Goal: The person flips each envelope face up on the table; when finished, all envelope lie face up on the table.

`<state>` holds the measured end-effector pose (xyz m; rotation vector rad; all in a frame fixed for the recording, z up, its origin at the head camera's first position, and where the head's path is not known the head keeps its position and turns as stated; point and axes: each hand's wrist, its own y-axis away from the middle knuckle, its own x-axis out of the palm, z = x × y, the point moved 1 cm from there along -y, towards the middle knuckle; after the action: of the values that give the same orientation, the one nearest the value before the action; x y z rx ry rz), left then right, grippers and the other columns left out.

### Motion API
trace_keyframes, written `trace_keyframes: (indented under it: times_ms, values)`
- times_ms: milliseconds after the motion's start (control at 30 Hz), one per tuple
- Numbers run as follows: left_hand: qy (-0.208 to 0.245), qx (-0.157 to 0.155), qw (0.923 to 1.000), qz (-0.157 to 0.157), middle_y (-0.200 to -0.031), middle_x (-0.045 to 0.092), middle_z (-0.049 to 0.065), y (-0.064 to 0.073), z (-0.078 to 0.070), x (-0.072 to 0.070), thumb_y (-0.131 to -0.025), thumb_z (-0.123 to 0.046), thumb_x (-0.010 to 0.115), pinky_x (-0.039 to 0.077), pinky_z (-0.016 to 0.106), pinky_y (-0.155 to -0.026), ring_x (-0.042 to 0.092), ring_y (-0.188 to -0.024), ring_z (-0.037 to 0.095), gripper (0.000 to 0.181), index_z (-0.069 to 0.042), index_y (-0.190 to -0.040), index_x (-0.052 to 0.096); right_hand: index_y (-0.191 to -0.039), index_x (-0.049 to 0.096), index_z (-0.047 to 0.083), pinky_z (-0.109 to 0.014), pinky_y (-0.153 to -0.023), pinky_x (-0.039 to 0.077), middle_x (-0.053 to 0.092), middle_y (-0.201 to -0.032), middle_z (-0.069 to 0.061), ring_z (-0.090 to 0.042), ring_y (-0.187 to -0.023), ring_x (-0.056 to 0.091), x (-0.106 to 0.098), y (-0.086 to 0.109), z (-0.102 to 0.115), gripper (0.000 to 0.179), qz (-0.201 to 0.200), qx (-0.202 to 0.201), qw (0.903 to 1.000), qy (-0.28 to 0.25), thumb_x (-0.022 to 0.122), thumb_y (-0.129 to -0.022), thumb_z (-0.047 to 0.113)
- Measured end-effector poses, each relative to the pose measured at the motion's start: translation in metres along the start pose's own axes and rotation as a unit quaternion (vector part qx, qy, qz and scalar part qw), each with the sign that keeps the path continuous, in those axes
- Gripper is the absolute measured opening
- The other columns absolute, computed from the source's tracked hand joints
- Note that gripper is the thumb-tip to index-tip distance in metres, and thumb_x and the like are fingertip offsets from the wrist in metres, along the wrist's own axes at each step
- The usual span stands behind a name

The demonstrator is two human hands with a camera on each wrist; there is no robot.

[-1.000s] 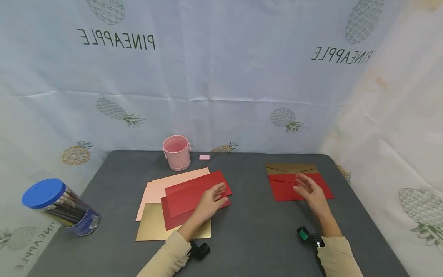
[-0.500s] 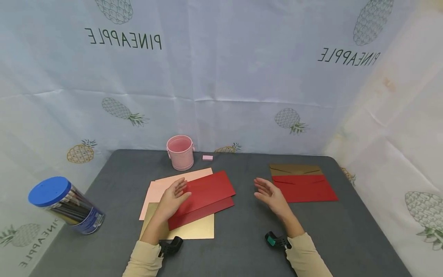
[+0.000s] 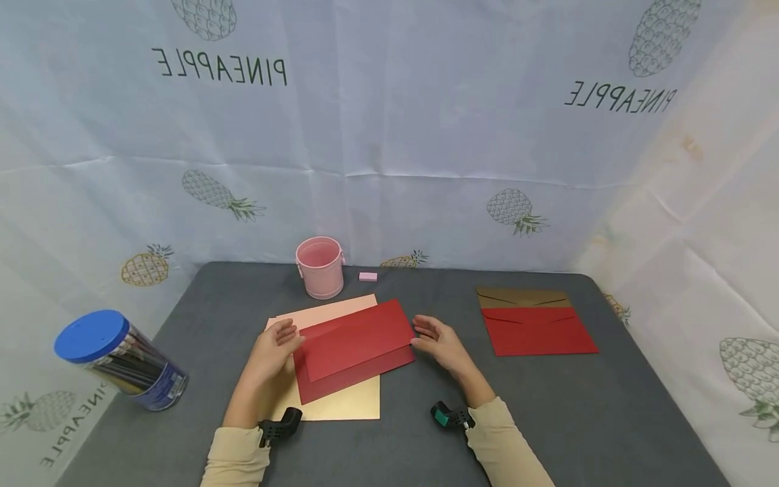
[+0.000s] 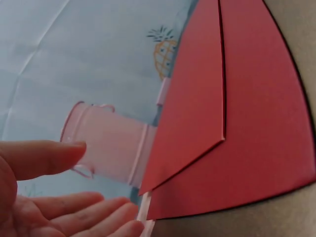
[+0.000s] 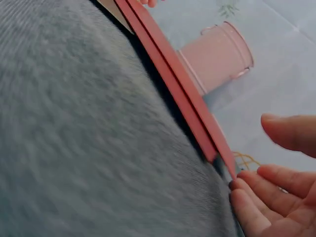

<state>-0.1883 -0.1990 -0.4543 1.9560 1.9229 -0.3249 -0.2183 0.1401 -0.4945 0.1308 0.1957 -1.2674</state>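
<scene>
Two overlapping red rectangular paper pieces [image 3: 359,338] lie tilted at the centre of the table, over pale pink sheets [image 3: 328,310] and a shiny gold sheet [image 3: 359,404]. My left hand [image 3: 270,352] is at their left end, fingers loosely extended and thumb apart; it holds nothing. At the opposite end is my right hand [image 3: 447,348], whose relaxed fingertips reach the right edge of the upper red piece [image 5: 190,94] in the right wrist view, the thumb raised away from it. A red envelope [image 3: 538,333] partly covers a brown envelope [image 3: 523,297] on the right.
A pink bucket [image 3: 320,270] stands behind the papers, with a small pink block [image 3: 368,276] beside it. At the table's left is a blue-lidded clear jar [image 3: 130,365] full of pencil-like sticks. A pineapple-print cloth [image 3: 389,122] hangs behind the grey table [image 3: 389,446].
My right hand has come left from over the red envelope to the right edge of the red papers. My left hand has drawn back leftward from above them to their left end.
</scene>
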Motion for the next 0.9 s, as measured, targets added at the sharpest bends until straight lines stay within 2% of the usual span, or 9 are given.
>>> trace_keyframes:
  times_ms: [100, 267, 467, 600, 767, 900]
  values:
    - [-0.007, -0.036, 0.9993, -0.004, -0.137, 0.042, 0.034, 0.0, 0.004, 0.001, -0.094, -0.011, 0.056, 0.04, 0.051, -0.103, 0.044, -0.127, 0.046, 0.057, 0.013, -0.139, 0.031, -0.139, 0.04, -0.007, -0.045, -0.107, 0.039, 0.045, -0.14, -0.024, -0.037, -0.13, 0.044, 0.006, -0.001, -0.003, 0.06, -0.023, 0.012, 0.9996, 0.009, 0.067, -0.087, 0.005]
    - [0.01, -0.051, 0.9985, -0.014, -0.135, 0.045, 0.033, -0.002, 0.008, 0.005, -0.093, -0.01, 0.057, 0.041, 0.051, -0.103, 0.047, -0.124, 0.045, 0.056, 0.012, -0.139, 0.033, -0.137, 0.04, -0.009, -0.045, -0.107, 0.038, 0.046, -0.139, -0.027, -0.038, -0.128, 0.045, 0.011, 0.002, -0.002, 0.058, -0.032, 0.004, 0.9994, 0.014, 0.065, -0.086, 0.0]
    - [0.02, -0.041, 0.9989, -0.008, -0.136, 0.044, 0.033, -0.004, 0.007, 0.005, -0.093, -0.008, 0.056, 0.04, 0.049, -0.103, 0.046, -0.125, 0.043, 0.055, 0.011, -0.139, 0.033, -0.137, 0.036, -0.016, -0.049, -0.106, 0.037, 0.042, -0.138, -0.033, -0.044, -0.127, 0.043, 0.012, 0.013, 0.023, 0.056, -0.008, -0.014, 0.9995, 0.028, 0.061, -0.088, -0.003]
    - [0.024, -0.036, 0.9989, -0.016, -0.137, 0.044, 0.031, -0.004, 0.006, 0.007, -0.093, -0.007, 0.057, 0.041, 0.049, -0.103, 0.046, -0.125, 0.043, 0.054, 0.009, -0.139, 0.034, -0.137, 0.035, -0.016, -0.049, -0.107, 0.036, 0.041, -0.139, -0.033, -0.044, -0.128, 0.042, 0.012, 0.016, 0.027, 0.056, -0.005, -0.011, 0.9996, 0.027, 0.06, -0.088, -0.003]
    - [0.034, -0.014, 0.9982, -0.047, -0.135, 0.047, 0.03, -0.008, 0.006, 0.011, -0.091, -0.002, 0.057, 0.043, 0.047, -0.101, 0.049, -0.124, 0.041, 0.051, 0.008, -0.138, 0.038, -0.137, 0.035, -0.016, -0.048, -0.106, 0.037, 0.041, -0.139, -0.033, -0.045, -0.127, 0.043, 0.011, 0.014, 0.02, 0.056, -0.009, -0.014, 0.9998, 0.009, 0.06, -0.088, -0.006]
    - [0.036, 0.002, 0.9957, -0.085, -0.132, 0.051, 0.028, -0.008, 0.006, 0.014, -0.091, -0.001, 0.057, 0.047, 0.045, -0.097, 0.053, -0.12, 0.04, 0.047, 0.005, -0.136, 0.043, -0.138, 0.038, -0.012, -0.043, -0.105, 0.04, 0.043, -0.139, -0.03, -0.041, -0.126, 0.044, 0.01, 0.008, 0.002, 0.056, -0.021, -0.011, 0.9997, -0.005, 0.061, -0.087, -0.005]
